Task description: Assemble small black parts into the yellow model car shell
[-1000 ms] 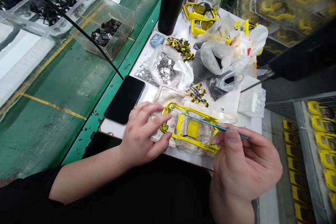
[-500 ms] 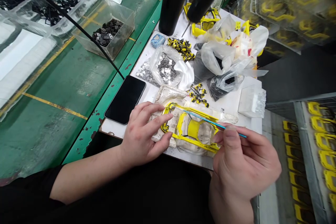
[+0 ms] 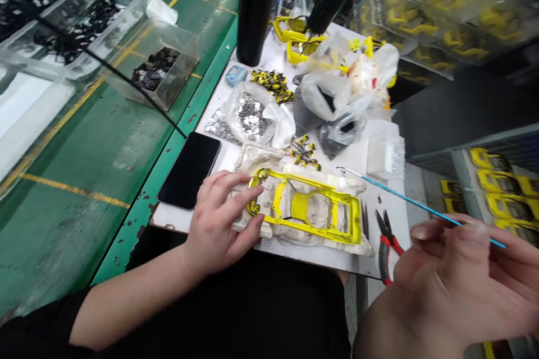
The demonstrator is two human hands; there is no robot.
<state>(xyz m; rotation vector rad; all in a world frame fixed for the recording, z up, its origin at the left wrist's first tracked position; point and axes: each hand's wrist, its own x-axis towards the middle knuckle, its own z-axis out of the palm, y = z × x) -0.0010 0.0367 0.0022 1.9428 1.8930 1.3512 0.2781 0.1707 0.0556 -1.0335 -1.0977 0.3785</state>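
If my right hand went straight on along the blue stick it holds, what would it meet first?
Likely the small yellow-and-black parts off the tip of the blue stick, beyond the yellow car frame; the right hand looks raised, so depth is unclear.

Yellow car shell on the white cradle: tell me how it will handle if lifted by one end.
Probably light: the yellow car shell is mostly open window cut-outs and thin rails. Those thin pillars may flex or snap, so likely fragile. Flat and long, it should not roll; the left hand grips its end against the white cradle.
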